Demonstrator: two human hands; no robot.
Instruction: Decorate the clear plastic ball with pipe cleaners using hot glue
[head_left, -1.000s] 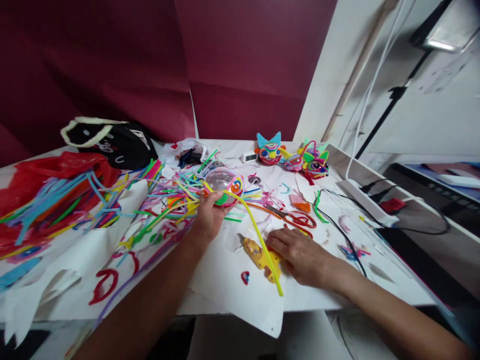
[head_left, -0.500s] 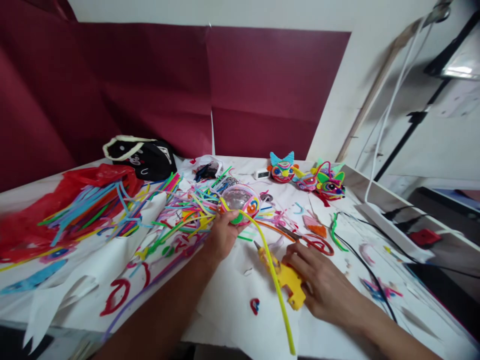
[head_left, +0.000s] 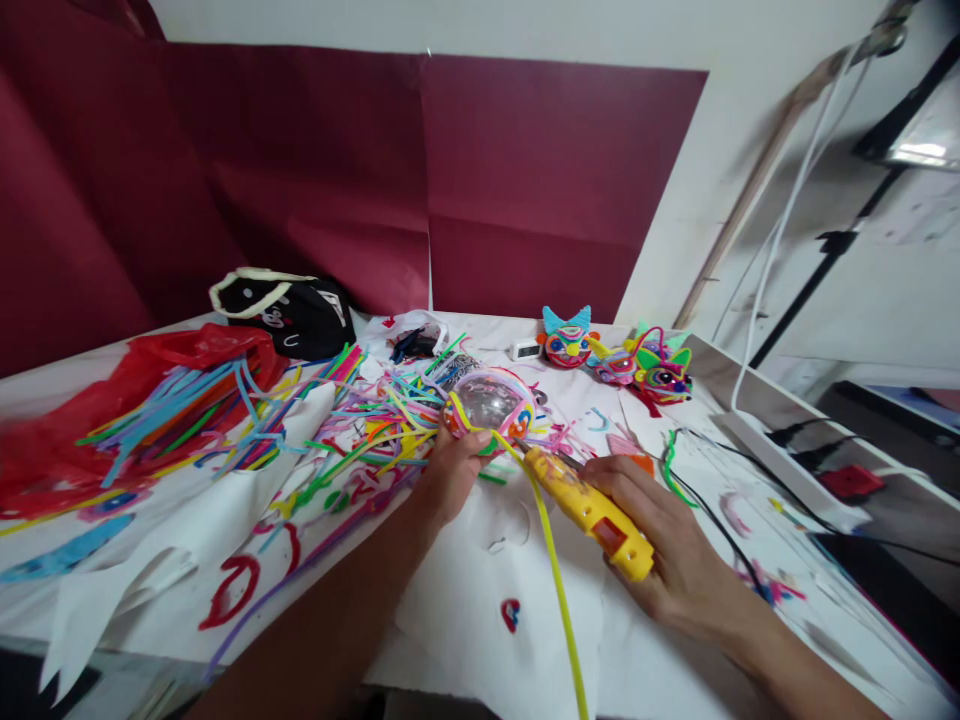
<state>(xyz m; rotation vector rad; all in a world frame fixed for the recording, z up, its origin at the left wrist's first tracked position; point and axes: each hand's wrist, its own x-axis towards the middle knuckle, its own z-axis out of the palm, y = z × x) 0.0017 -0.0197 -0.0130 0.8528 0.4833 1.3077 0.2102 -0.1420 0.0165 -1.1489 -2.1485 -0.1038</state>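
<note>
My left hand (head_left: 450,472) grips a clear plastic ball (head_left: 491,402) trimmed with coloured pipe cleaners, held just above the table. A long yellow pipe cleaner (head_left: 551,555) trails from the ball toward the near table edge. My right hand (head_left: 660,545) is closed round a yellow glue gun (head_left: 589,508), lifted off the table, its nozzle pointing at the ball's right side and nearly touching it.
A heap of coloured pipe cleaners (head_left: 225,415) and a red plastic bag (head_left: 112,400) lie at left, a black pouch (head_left: 289,310) behind. Finished pipe-cleaner heads (head_left: 645,365) stand at the back. A white power strip (head_left: 780,470) and black cable (head_left: 712,510) are at right.
My right hand picked the glue gun up from the table and swung its nozzle up to the ball. The view tilted upward; the left hand kept holding the ball.
</note>
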